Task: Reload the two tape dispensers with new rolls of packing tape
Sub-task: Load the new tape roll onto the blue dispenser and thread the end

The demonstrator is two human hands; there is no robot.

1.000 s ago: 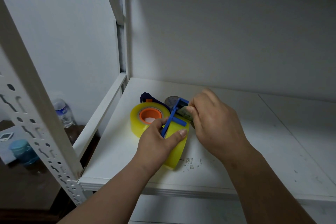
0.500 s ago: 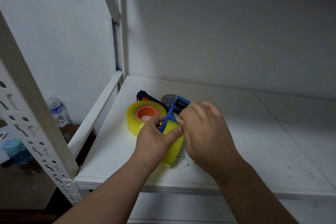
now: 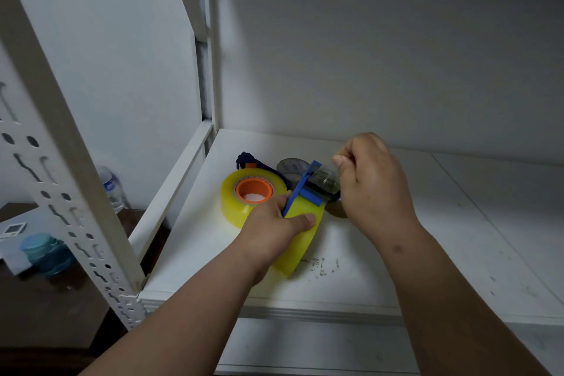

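On the white shelf [image 3: 381,256] my left hand [image 3: 271,226] grips a yellow tape roll [image 3: 302,241] held on edge inside a blue dispenser [image 3: 300,189]. My right hand [image 3: 372,180] is raised just right of the dispenser's front, its fingers curled and pinching the clear tape end [image 3: 326,180] drawn over the cutter. Behind lies a second yellow roll [image 3: 244,201] with an orange core, flat on the other blue dispenser [image 3: 245,159]. A used grey core [image 3: 291,166] lies behind them.
The white shelf frame post [image 3: 70,180] stands at the left, a rail running back to the wall. Below left, on a dark table, sit a water bottle [image 3: 111,186] and a blue-lidded jar [image 3: 45,250]. Dark specks mark the shelf near its front edge.
My right hand has lifted up and to the right from the dispenser's front, drawing the clear tape end with it. My left hand keeps its grip on the roll.
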